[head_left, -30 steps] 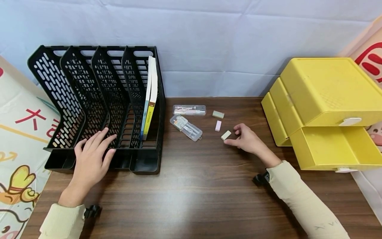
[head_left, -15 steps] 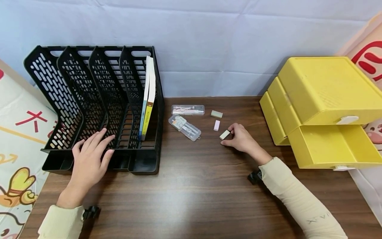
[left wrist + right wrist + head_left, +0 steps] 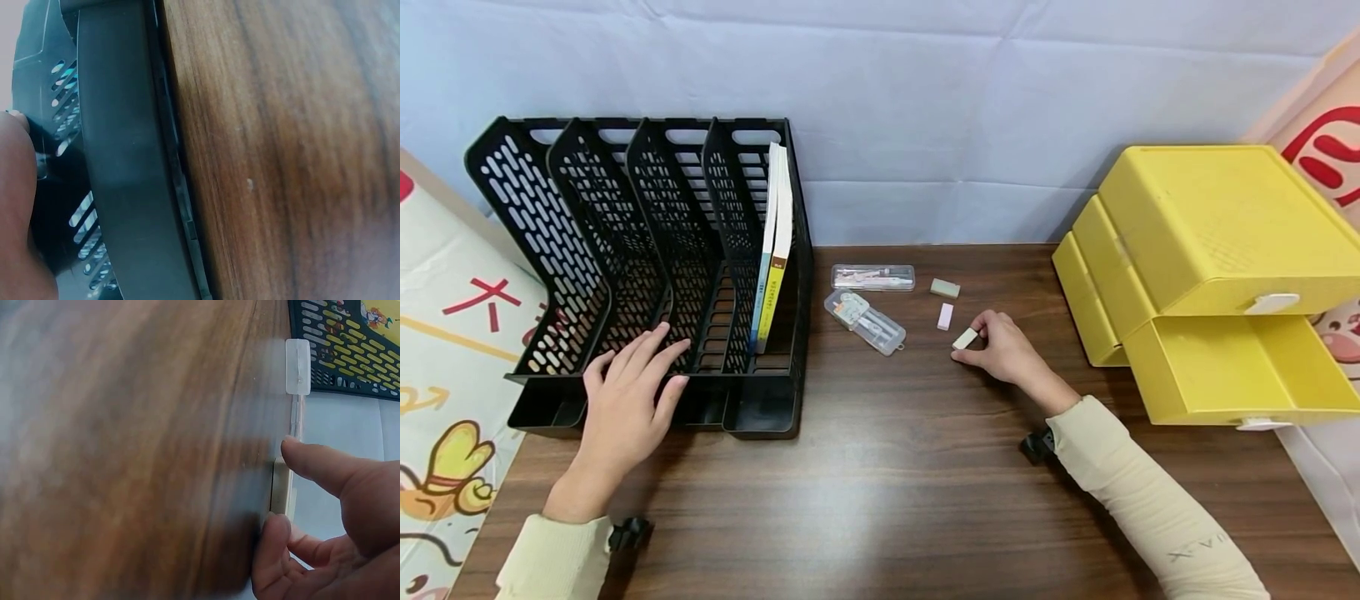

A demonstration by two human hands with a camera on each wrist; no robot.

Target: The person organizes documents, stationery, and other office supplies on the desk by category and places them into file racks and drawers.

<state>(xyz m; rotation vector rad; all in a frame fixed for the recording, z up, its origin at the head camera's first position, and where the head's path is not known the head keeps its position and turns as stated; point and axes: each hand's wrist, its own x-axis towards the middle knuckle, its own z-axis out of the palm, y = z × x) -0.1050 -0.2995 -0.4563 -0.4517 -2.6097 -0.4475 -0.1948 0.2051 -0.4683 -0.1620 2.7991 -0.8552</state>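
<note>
My right hand (image 3: 1007, 350) is at a small cream eraser (image 3: 965, 338) lying on the table. In the right wrist view, thumb and fingertips pinch the eraser (image 3: 281, 487) by its two ends. A pink eraser (image 3: 944, 316) and a grey-green eraser (image 3: 944, 288) lie just beyond it. My left hand (image 3: 628, 400) rests over the front edge of a black file rack (image 3: 767, 375), its fingers spread and extended. Only part of the left thumb (image 3: 19, 212) shows in the left wrist view, beside the rack's front.
Two clear plastic cases, one straight (image 3: 873, 277) and one slanted (image 3: 865, 322), lie between rack and erasers. Thin books (image 3: 772, 275) stand in the rack's rightmost slot. On the right is a yellow drawer unit (image 3: 1225, 217) with its middle drawer (image 3: 1247, 367) pulled out.
My right hand has moved slightly left and closed its thumb and fingers onto the cream eraser. The left hand stays on the rack. The head view has shifted a little.
</note>
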